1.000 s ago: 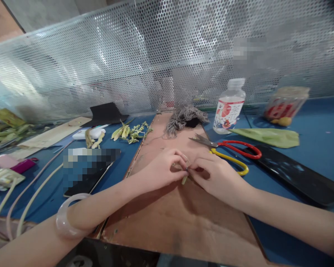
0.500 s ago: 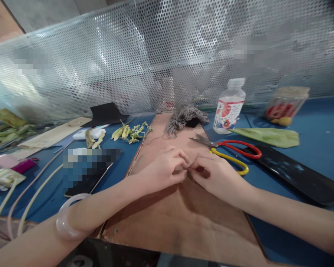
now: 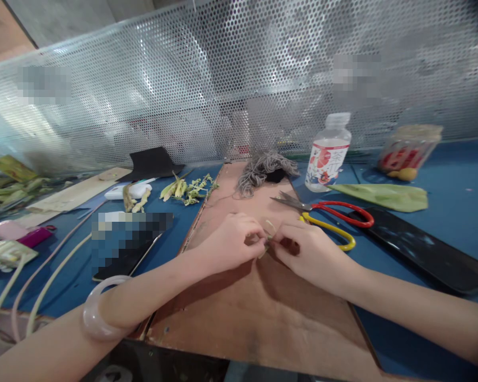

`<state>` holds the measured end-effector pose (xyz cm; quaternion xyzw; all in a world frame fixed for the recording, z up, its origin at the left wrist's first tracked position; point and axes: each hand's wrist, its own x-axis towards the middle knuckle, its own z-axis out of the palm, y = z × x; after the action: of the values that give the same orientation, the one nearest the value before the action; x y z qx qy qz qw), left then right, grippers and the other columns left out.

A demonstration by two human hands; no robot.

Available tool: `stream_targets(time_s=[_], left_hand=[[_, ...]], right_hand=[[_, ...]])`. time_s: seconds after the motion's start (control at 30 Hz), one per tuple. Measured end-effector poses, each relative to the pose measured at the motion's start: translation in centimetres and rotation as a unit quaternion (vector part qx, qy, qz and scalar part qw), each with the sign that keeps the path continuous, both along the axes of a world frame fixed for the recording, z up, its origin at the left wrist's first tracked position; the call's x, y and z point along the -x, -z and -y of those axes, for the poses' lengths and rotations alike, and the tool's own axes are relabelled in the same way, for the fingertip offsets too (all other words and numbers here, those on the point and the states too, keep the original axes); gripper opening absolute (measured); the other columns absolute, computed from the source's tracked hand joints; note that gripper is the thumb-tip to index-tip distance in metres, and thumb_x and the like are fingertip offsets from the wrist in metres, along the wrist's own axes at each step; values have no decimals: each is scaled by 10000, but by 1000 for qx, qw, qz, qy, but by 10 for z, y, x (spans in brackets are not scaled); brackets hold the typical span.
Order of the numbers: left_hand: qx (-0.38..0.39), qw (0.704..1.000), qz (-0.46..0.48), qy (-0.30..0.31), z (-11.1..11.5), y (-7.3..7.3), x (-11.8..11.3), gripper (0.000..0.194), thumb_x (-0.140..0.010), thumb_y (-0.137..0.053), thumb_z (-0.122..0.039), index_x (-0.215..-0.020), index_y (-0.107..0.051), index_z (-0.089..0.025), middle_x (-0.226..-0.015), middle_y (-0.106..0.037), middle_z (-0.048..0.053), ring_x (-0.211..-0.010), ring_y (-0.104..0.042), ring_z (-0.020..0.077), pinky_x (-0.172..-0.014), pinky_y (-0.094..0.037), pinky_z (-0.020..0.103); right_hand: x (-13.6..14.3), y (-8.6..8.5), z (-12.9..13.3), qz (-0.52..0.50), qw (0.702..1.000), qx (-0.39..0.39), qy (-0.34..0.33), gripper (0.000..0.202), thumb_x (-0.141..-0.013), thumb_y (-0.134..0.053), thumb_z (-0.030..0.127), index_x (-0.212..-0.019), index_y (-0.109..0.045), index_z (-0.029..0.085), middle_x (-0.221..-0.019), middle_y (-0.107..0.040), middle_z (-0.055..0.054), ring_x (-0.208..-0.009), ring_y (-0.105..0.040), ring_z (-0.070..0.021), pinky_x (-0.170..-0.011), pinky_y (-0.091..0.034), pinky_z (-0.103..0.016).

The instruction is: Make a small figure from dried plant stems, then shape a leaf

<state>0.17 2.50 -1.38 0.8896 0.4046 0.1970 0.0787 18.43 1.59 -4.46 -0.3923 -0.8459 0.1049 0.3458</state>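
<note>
Both hands meet over the wooden board [image 3: 258, 318] — their fingertips almost touching — with a thin pale-green strip [image 3: 268, 225] between them. The left hand [image 3: 235, 244] holds the strip in a narrow pinch of thumb and forefinger, and the right hand [image 3: 313, 254] pinches at it from the other side, its fingers curled in. The strip pokes out above and below the fingertips; the fingers hide its middle. A pale bangle [image 3: 93, 318] circles the left forearm.

Just beyond the right hand lie the scissors [image 3: 305, 206], blades slightly parted over the board, the red and yellow handles pointing right. The red handle reaches the corner of a flat black object [image 3: 430, 252] on the blue counter [image 3: 458, 185]. Gray yarn [image 3: 258, 172] is heaped at the board's far end. To its right stands a labeled bottle [image 3: 327, 159] — upright, the tip of a broad green leaf [image 3: 386, 196] near its base — and farther right, a jar [image 3: 412, 148]. Left of the board, wilted green scraps [image 3: 189, 189] lie beyond a dark phone [image 3: 137, 254].
</note>
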Motion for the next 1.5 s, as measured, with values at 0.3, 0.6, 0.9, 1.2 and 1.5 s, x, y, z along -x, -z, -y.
stream_targets(time_s=[0.3, 0.6, 0.9, 1.2, 1.5], left_hand=[[65, 995, 27, -70, 2, -1, -2, 182, -768, -535, -242, -762, -706, -179, -752, -686, 17, -672, -567, 134, -591, -379, 228], [87, 990, 35, -105, 3, -3, -3, 177, -758, -528, -267, -677, -652, -170, -570, -578, -28, -534, -462, 95, -511, -308, 214], [87, 989, 28, -117, 3, -1, 1, 148, -739, -508, -238, -658, -604, -160, -561, -587, -16, -518, -466, 104, -503, -296, 236], [97, 991, 13, -87, 2, -7, -1, 172, -771, -524, -264, -719, -649, -157, -716, -672, 24, -652, -565, 144, -598, -387, 250], [96, 995, 6, -12, 4, -8, -1, 233, -688, -688, -388, -766, -636, -174, -787, -679, 26, -721, -601, 165, -612, -434, 247]], right_hand=[[-1, -3, 1, -12, 999, 42, 11, 180, -764, -514, 81, -613, -518, 178, -577, -507, 17, -552, -449, -118, -515, -319, -229], [-5, -4, 0, -4, 1000, 16, 19, 207, -751, -491, 54, -593, -469, 187, -583, -487, 14, -561, -440, -123, -517, -323, -237], [-9, 0, 0, 60, 997, -41, 15, 132, -809, -481, 90, -724, -532, 176, -820, -558, -59, -707, -525, -162, -628, -431, -278], [-9, 2, -3, 58, 997, -45, -6, 121, -789, -508, 71, -722, -514, 173, -802, -578, -57, -735, -539, -177, -661, -456, -297], [-9, 2, -3, 55, 997, -56, -3, 148, -762, -515, 57, -682, -490, 179, -775, -569, -44, -693, -527, -163, -618, -435, -277]])
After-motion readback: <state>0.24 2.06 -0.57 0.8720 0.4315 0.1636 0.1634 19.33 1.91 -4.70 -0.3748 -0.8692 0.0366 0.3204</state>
